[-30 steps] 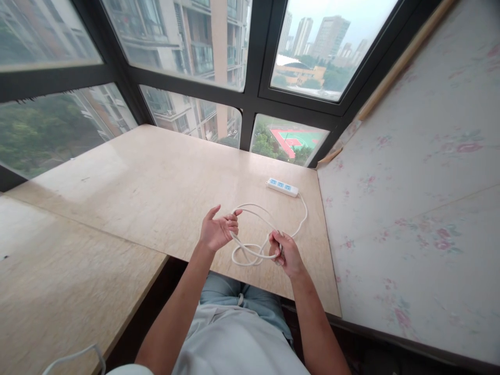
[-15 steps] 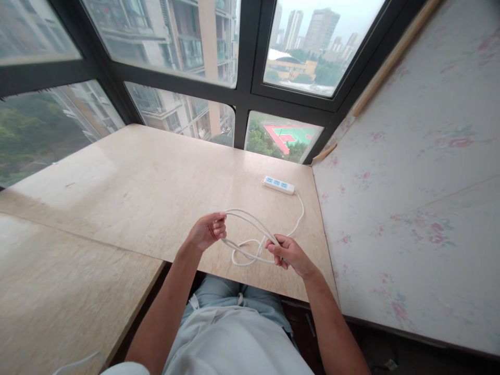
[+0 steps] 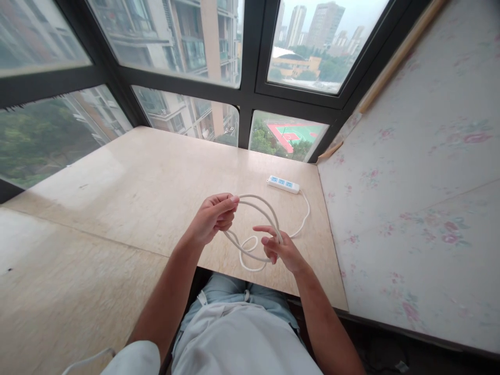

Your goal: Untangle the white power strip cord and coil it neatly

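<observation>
Loops of a white power cord (image 3: 261, 203) hang between my two hands above the table's near edge. My left hand (image 3: 216, 216) pinches the coil at its left side, thumb and fingers closed. On the coil's right side, my right hand (image 3: 279, 247) has the cord across its palm, with the index finger stretched out to the left and the other fingers curled. Part of the cord lies loose on the table below the coil. It runs on to a white power strip (image 3: 283, 184) with blue socket faces, farther back on the table.
The pale marble-patterned surface (image 3: 164, 177) meets dark window frames (image 3: 246, 94) at the back and a flowered wall (image 3: 414, 208) on the right. A thin white cable (image 3: 88, 359) lies at the lower left.
The coil has been lifted slightly and its loops are rounder. My left hand has risen and turned to a thumb-side pinch. My right index finger has straightened away from the cord.
</observation>
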`<action>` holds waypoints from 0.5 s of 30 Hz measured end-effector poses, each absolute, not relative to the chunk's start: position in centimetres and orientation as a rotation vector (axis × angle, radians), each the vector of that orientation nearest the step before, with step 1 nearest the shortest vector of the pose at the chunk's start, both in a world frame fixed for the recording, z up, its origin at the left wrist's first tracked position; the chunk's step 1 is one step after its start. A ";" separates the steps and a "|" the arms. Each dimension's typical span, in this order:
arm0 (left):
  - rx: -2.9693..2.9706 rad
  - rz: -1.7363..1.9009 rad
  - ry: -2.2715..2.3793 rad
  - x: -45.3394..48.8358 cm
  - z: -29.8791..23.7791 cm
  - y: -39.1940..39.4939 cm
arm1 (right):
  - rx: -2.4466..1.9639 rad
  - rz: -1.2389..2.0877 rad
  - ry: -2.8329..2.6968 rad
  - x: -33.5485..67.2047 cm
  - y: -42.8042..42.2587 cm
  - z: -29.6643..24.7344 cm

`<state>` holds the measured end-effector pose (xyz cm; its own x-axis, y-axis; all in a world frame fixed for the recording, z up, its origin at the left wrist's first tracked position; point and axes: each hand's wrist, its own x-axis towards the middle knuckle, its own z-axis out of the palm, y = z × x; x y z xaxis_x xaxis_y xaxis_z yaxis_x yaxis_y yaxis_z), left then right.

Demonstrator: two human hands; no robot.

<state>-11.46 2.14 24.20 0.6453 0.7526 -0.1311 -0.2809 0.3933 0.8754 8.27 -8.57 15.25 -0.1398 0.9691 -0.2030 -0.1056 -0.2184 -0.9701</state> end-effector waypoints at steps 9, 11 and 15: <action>1.193 0.611 0.520 -10.0 29.3 1.2 | -0.829 1.759 -1.245 6.6 -6.0 14.7; 1.233 0.600 0.528 -9.7 29.8 1.1 | -0.850 1.791 -1.271 6.2 -5.7 14.5; 1.272 0.562 0.510 -9.4 30.4 0.8 | -0.932 1.751 -1.303 5.5 -5.3 14.5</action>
<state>-9.44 0.83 30.37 0.7612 0.6469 -0.0463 -0.1086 0.1974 0.9743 5.48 -5.29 14.51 -0.4543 0.8832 -0.1168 -0.1419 -0.2012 -0.9692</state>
